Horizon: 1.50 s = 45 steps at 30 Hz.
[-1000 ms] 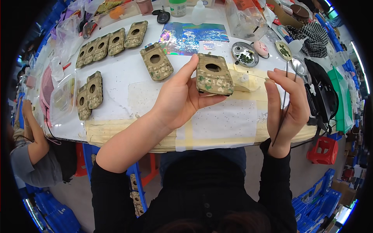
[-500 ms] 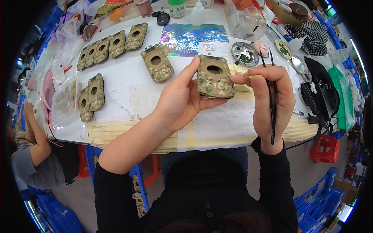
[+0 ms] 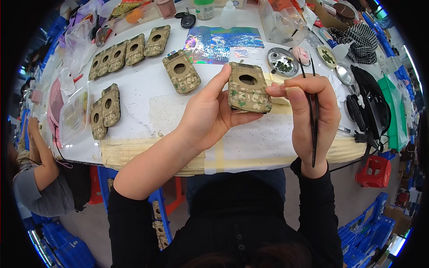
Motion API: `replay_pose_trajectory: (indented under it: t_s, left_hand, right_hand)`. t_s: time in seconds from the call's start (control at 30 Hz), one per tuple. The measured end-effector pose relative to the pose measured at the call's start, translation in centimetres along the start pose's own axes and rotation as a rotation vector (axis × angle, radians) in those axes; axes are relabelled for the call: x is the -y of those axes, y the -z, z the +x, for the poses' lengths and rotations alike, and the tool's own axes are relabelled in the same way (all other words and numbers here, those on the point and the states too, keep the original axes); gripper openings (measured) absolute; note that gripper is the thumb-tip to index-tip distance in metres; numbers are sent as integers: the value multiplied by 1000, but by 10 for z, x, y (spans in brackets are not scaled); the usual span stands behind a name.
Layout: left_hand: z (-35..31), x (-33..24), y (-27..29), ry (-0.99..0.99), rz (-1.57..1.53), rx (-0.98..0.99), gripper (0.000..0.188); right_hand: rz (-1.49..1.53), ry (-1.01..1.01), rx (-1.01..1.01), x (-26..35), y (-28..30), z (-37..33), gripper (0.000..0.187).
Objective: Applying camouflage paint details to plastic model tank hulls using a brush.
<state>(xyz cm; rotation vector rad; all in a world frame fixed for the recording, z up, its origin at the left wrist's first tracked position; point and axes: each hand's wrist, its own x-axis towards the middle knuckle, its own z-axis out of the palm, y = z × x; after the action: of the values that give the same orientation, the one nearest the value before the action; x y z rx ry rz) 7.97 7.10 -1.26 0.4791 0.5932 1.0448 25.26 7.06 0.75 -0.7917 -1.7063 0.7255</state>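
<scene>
In my left hand (image 3: pixel 210 109) is a camouflage-patterned model tank hull (image 3: pixel 249 96), tilted up, with a round hole in its top. The fingers wrap its left side and underside. My right hand (image 3: pixel 313 105) is closed around black tweezers (image 3: pixel 314 129), whose two tips point away from me. Its thumb and forefinger pinch close to the hull's right edge; something small and pale seems to be between them, too small to name. Left of the held hull, another camouflage hull (image 3: pixel 181 71) lies on the table.
More camouflage hulls (image 3: pixel 117 56) stand in a row at the far left, with two (image 3: pixel 107 105) nearer. A shiny holographic sheet (image 3: pixel 210 38) lies ahead. Metal dishes (image 3: pixel 282 62) with small green bits sit right of it. A clear plastic box (image 3: pixel 75 114) and a co-worker's arm (image 3: pixel 42 152) are at left.
The held hull has shifted very slightly to the right, still in my left hand. My right hand keeps almost the same place with the tweezers.
</scene>
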Motion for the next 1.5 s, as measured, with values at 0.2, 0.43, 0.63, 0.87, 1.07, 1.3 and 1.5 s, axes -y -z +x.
replay_pose_trajectory:
  t_s: [0.2,0.43,0.63,0.87,1.07,1.3,1.5]
  left_hand:
    - [0,0,1,-4,-4,-1,53]
    - [0,0,0,-9,0,-14,54]
    - [-1,-2,-1,-48,11,-37,54]
    - [4,-1,4,-86,6,-61,52]
    - [3,-3,5,-109,29,-71,53]
    - [1,-3,7,-90,-7,-19,46]
    - [3,-2,5,-107,22,-76,54]
  right_hand:
    - [11,-9,5,-1,0,-1,10]
    - [225,-76,-139,-1,3,0,11]
    - [-338,-21,-209,-24,26,-2,8]
    - [-717,231,-88,-37,24,-2,12]
    - [-753,217,-10,-26,33,-10,31]
    - [-228,-103,2,-6,38,-53,34]
    - [52,-332,196,-26,41,-51,16]
